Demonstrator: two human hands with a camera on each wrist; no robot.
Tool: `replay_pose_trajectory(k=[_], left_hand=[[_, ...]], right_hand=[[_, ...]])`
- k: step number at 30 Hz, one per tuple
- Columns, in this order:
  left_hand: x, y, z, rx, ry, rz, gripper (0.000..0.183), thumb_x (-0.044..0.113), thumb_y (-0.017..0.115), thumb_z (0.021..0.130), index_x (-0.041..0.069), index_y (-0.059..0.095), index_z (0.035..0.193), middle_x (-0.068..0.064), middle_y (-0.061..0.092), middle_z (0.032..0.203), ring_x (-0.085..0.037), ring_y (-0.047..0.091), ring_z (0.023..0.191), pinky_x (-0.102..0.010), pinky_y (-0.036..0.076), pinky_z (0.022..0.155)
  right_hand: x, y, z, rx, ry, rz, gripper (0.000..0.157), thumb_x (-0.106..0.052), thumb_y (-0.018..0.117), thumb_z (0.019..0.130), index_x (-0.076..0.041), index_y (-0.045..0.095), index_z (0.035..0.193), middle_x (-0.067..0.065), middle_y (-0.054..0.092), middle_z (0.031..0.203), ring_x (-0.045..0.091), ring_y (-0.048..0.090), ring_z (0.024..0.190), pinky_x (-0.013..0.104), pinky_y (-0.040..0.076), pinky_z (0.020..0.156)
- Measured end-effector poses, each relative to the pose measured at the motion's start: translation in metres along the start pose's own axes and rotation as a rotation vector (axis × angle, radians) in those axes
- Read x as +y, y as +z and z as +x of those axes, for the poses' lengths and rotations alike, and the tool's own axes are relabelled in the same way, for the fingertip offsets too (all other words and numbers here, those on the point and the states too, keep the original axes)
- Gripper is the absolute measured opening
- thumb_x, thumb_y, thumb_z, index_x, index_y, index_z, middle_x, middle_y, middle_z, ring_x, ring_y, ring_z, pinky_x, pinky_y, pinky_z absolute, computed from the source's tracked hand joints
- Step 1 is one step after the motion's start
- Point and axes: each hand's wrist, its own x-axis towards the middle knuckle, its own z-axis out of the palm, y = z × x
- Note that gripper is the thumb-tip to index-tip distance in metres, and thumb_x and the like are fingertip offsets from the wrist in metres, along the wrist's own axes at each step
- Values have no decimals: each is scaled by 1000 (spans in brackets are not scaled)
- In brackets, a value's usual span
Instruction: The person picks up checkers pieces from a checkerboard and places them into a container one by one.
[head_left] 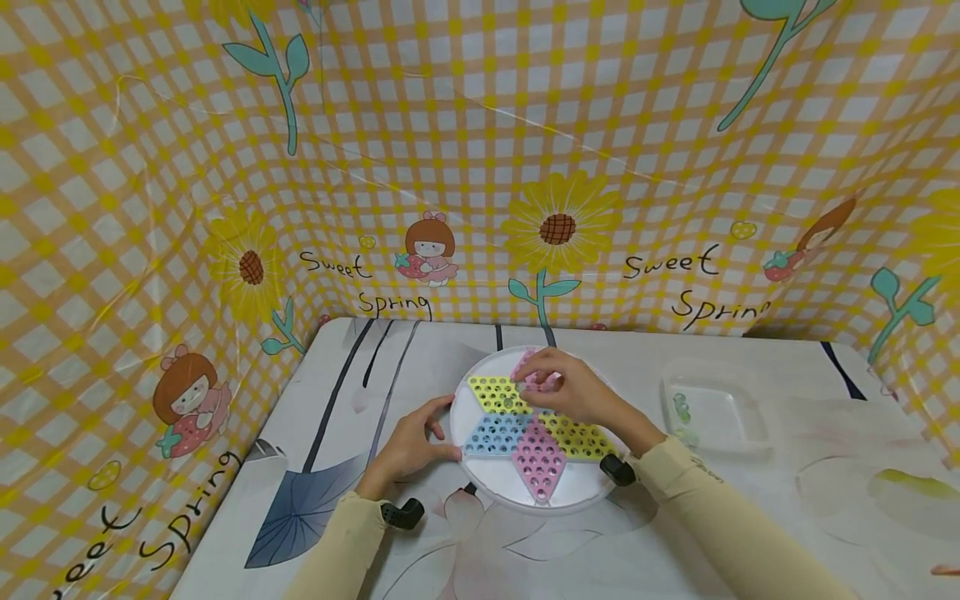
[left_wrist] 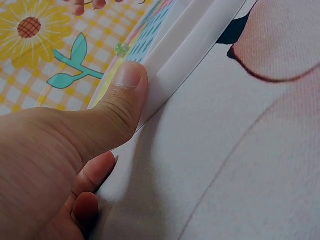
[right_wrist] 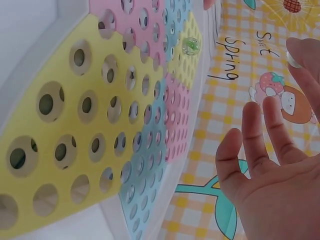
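A round white Chinese checkers board (head_left: 498,492) with a star of yellow, blue and pink holed sections lies on the table. My left hand (head_left: 411,446) is at its left edge, thumb and index finger spread apart and touching the rim; the thumb rests against the side wall in the left wrist view. Over the far part of the board, my right hand (head_left: 562,387) pinches a small glass marble (right_wrist: 294,60) between thumb and index finger, mostly hidden by them. Its other fingers are loosely bent. A green-streaked clear marble (right_wrist: 191,46) sits on the far-left yellow section.
To the right of the board stands a clear plastic container (head_left: 757,417) with several green marbles (head_left: 682,408) along its left side. The table (head_left: 405,375) has a printed floral cover. A yellow checked cloth (head_left: 480,150) hangs behind it and at both sides.
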Motion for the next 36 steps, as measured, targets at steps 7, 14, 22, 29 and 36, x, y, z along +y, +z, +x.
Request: replay_pose_trajectory(k=[7, 14, 22, 29, 36], left_hand=[[1, 0, 0, 1, 4, 1, 94, 24, 95, 73, 19, 48, 154, -1, 60, 89, -16, 42, 67, -27, 35, 60], [0, 0, 0, 2, 5, 11, 94, 24, 95, 73, 18, 47, 154, 0, 60, 89, -16, 43, 68, -27, 36, 60], [-1, 1, 1, -3, -11, 9, 94, 25, 94, 73, 20, 47, 154, 0, 60, 89, -16, 43, 68, -27, 35, 61], [-3, 1, 0, -7, -3, 6, 94, 24, 94, 73, 19, 47, 154, 0, 60, 89, -17, 44, 67, -27, 36, 60], [0, 1, -1, 0, -3, 1, 93, 23, 94, 73, 19, 48, 153, 0, 60, 89, -16, 43, 67, -27, 36, 59]], right_hand=[[0, -4, -3, 30, -15, -25, 24, -17, 81, 91, -16, 75, 114, 6, 61, 122, 23, 61, 97, 35, 53, 78], [1, -9, -7, 64, -5, -35, 20, -19, 80, 91, -19, 75, 111, 2, 61, 119, 21, 58, 99, 42, 50, 81], [0, -19, -13, 97, 9, -46, 23, -21, 81, 90, -17, 76, 112, 1, 61, 117, 28, 58, 95, 45, 50, 80], [0, -34, -25, 171, -7, -101, 23, -18, 82, 89, -17, 77, 111, 5, 61, 110, 21, 51, 87, 34, 47, 73], [4, -51, -40, 237, -11, -146, 20, -16, 81, 90, -18, 77, 109, 3, 63, 108, 23, 51, 84, 31, 46, 70]])
